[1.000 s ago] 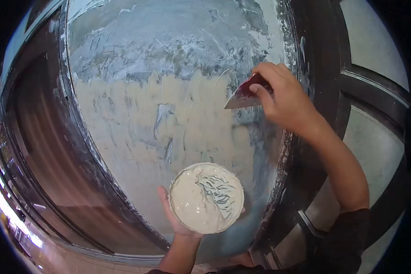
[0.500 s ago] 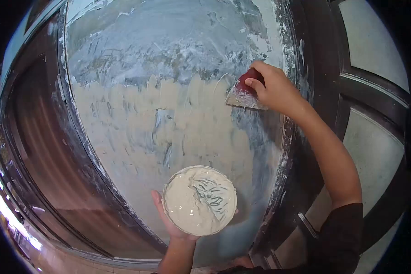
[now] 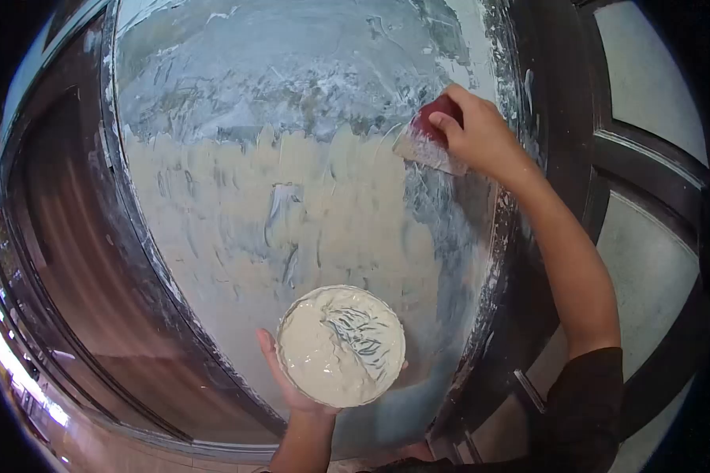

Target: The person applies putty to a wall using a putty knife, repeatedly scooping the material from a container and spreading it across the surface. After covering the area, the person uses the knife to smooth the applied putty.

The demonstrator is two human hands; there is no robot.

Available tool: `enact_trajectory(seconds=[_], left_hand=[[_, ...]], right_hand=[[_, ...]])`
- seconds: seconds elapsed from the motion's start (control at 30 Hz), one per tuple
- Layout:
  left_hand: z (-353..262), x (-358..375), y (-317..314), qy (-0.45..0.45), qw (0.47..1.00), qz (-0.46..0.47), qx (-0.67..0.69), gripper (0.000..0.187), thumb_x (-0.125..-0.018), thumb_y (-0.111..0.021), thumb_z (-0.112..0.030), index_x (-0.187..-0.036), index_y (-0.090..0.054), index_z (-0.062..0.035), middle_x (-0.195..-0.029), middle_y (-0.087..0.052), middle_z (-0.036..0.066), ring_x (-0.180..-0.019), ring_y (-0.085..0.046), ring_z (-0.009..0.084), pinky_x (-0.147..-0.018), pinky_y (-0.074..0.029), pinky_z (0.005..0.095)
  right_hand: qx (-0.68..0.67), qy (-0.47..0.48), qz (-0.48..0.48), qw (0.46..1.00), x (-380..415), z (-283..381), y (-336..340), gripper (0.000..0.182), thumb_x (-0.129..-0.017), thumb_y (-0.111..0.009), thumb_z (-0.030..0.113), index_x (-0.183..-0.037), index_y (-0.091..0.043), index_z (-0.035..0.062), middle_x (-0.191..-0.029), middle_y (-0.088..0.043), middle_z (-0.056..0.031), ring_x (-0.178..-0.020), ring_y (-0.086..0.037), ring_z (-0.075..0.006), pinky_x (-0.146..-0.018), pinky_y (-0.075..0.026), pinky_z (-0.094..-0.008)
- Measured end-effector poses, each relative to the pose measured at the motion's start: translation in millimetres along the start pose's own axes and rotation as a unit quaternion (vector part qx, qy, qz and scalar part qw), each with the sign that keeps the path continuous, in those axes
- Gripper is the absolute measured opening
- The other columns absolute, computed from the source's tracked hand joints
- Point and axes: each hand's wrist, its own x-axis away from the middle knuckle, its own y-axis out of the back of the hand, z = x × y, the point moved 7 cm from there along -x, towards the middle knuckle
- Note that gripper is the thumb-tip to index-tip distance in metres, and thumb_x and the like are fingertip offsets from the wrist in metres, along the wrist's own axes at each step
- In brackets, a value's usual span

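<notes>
My right hand (image 3: 480, 134) grips a red putty knife (image 3: 431, 140) by its handle, its wide, whitish-smeared blade against the wall panel (image 3: 237, 63). Under the blade lies a bare grey-blue strip along the right side of a cream putty coat (image 3: 355, 205). Low in the centre, my left hand (image 3: 288, 378) supports a round tub (image 3: 341, 345) from below and the left side, fingers partly hidden behind it. Cream putty fills the tub, with scrape marks on its right half that show a bluish surface.
Dark wooden frames border the panel: a brown door (image 3: 71, 236) on the left and a dark door with pale panes (image 3: 647, 276) on the right. Tiled floor (image 3: 102, 441) shows at the lower left. Uneven grey-blue and white patches cover the upper panel.
My right hand has moved the putty knife slightly upward along the wall, and its blade is tilted more. The tub in my left hand stays nearly in place.
</notes>
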Motion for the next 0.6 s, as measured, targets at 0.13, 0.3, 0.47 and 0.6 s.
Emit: enact_trajectory(seconds=[0.13,0.3,0.47,0.6], left_hand=[[0,1,-5,0.011,0.996,0.054,0.072,0.101,-0.090,-0.025,-0.086,-0.154,-0.041,-0.0099,-0.155,-0.043,0.018,-0.133,-0.047,0.0468,-0.101,-0.038,0.0784],[-5,5,-12,-0.003,0.995,0.070,0.065,0.100,-0.091,-0.024,-0.085,-0.154,-0.041,-0.0091,-0.155,-0.043,0.017,-0.134,-0.047,0.0446,-0.105,-0.039,0.0729],[-11,8,9,-0.057,0.998,-0.033,0.000,0.098,-0.093,-0.023,-0.083,-0.153,-0.041,-0.0075,-0.154,-0.045,0.017,-0.135,-0.048,0.0419,-0.108,-0.040,0.0665],[-13,11,1,-0.047,0.999,0.019,0.013,0.098,-0.093,-0.023,-0.083,-0.153,-0.041,-0.0073,-0.154,-0.045,0.018,-0.135,-0.048,0.0417,-0.109,-0.039,0.0654]], right_hand=[[-0.012,-0.001,-0.001,1.000,2,-1,6,0.026,-0.093,-0.069,0.019,-0.102,-0.058,-0.0031,-0.094,-0.068,-0.0270,-0.089,-0.065,-0.0474,-0.078,-0.051,-0.0493],[0.024,0.054,0.038,0.998,18,9,-17,0.026,-0.093,-0.068,0.019,-0.102,-0.058,-0.0035,-0.094,-0.068,-0.0269,-0.090,-0.064,-0.0480,-0.079,-0.050,-0.0505],[-0.008,-0.010,-0.037,0.999,-10,-17,8,0.028,-0.094,-0.068,0.021,-0.107,-0.060,-0.0023,-0.097,-0.070,-0.0274,-0.092,-0.067,-0.0459,-0.078,-0.052,-0.0453],[-0.020,0.001,0.038,0.999,8,-5,8,0.026,-0.094,-0.067,0.020,-0.103,-0.059,-0.0030,-0.094,-0.069,-0.0261,-0.089,-0.066,-0.0446,-0.078,-0.052,-0.0448]])
